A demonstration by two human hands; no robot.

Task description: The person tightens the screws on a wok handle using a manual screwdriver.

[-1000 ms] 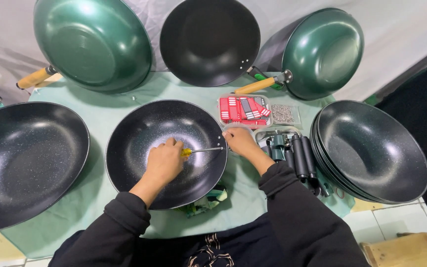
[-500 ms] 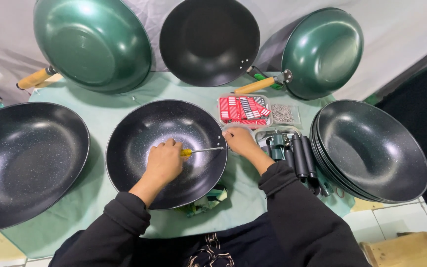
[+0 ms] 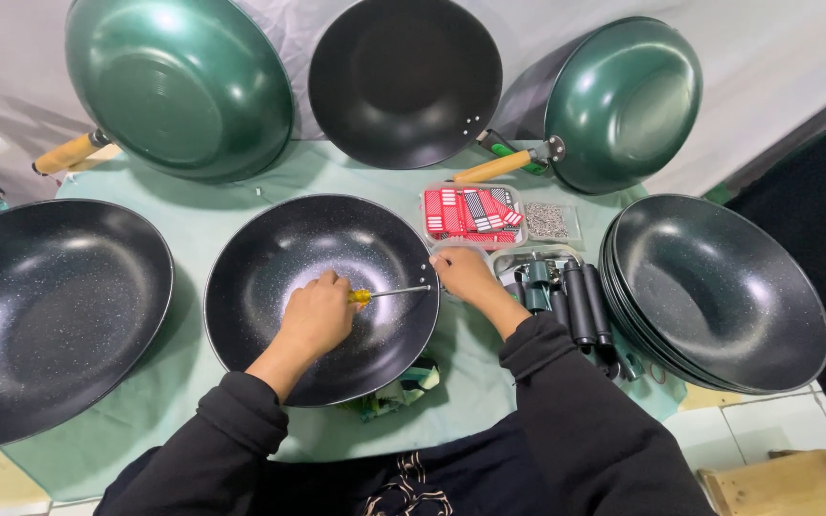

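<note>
The left hand is closed around a yellow-handled screwdriver, its shaft pointing at the rim of the black pan at the desk's near edge. The right hand grips that rim, probably pinching a small fastener, though its fingers hide it. The tip could slip and scratch the speckled coating, or jab the right hand. The 1 loose pan could rock.

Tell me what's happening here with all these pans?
A person works over a black speckled wok on a pale green cloth. The left hand holds a yellow-handled screwdriver inside the pan, its tip pointing at the right rim, where the right hand rests. Black handles lie just to the right.
</note>
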